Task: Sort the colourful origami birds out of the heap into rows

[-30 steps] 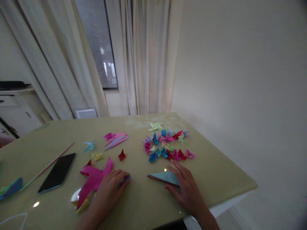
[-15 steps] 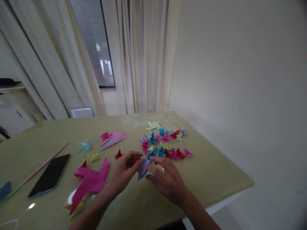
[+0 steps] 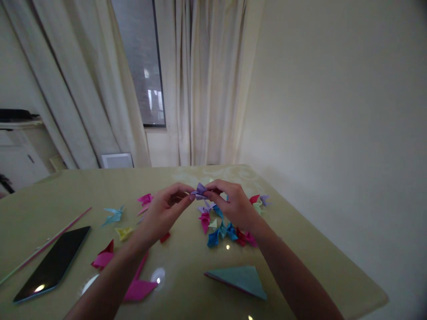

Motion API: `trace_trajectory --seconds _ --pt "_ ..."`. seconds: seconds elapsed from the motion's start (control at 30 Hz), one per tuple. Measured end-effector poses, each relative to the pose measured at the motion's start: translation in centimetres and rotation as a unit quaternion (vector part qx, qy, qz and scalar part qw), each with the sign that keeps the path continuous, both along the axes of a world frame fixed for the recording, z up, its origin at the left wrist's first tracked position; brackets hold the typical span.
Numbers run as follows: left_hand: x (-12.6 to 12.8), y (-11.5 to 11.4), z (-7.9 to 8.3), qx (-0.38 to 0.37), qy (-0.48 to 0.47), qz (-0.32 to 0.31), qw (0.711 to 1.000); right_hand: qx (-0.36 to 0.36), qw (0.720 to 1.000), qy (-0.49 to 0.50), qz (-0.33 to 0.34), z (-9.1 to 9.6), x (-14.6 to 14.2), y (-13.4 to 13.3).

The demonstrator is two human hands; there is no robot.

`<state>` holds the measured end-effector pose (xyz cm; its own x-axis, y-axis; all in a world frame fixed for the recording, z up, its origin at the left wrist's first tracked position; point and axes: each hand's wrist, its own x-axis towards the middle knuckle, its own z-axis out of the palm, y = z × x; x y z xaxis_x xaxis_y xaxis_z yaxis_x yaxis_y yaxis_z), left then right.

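Between my two hands a small purple origami piece (image 3: 201,190) is raised over the table. My left hand (image 3: 168,206) pinches its left side between thumb and fingers. On its right side my right hand (image 3: 231,200) grips it the same way. Beneath and behind my right hand lies a cluster of folded paper pieces, among them a blue one (image 3: 213,238) and a magenta one (image 3: 204,221). A larger pale teal folded paper (image 3: 238,280) rests below my right wrist. My left forearm partly covers a big magenta folded paper (image 3: 140,290).
On the left of the table (image 3: 180,266) lie a black phone (image 3: 53,264) and a long pink-green stick (image 3: 50,242). A light blue folded piece (image 3: 113,215) and a yellow one (image 3: 124,233) sit nearby. The table's right edge meets a pale wall (image 3: 333,111).
Both hands have lifted the purple piece up and away from the table. The teal folded paper, formerly mostly hidden by my right hand, now shows. The view has shifted slightly.
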<state>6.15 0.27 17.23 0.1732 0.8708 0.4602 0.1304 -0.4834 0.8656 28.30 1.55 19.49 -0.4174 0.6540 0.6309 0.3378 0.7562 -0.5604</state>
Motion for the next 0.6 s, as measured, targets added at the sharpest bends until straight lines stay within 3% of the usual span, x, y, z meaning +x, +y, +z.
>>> trace_trajectory --seconds 0.17,0.43,0.6 --pt "0.0 1.1 1.3 0.018 0.053 -0.021 0.998 -0.035 0.997 0.065 0.027 -0.1 0.0 1.5" --pt "0.3 2.7 -0.2 0.012 0.049 -0.029 0.998 -0.050 0.997 0.046 0.034 -0.4 0.7 2.0" --pt "0.9 2.4 -0.6 0.023 0.081 0.010 0.996 -0.063 0.997 0.037 0.023 -0.2 0.9 2.3"
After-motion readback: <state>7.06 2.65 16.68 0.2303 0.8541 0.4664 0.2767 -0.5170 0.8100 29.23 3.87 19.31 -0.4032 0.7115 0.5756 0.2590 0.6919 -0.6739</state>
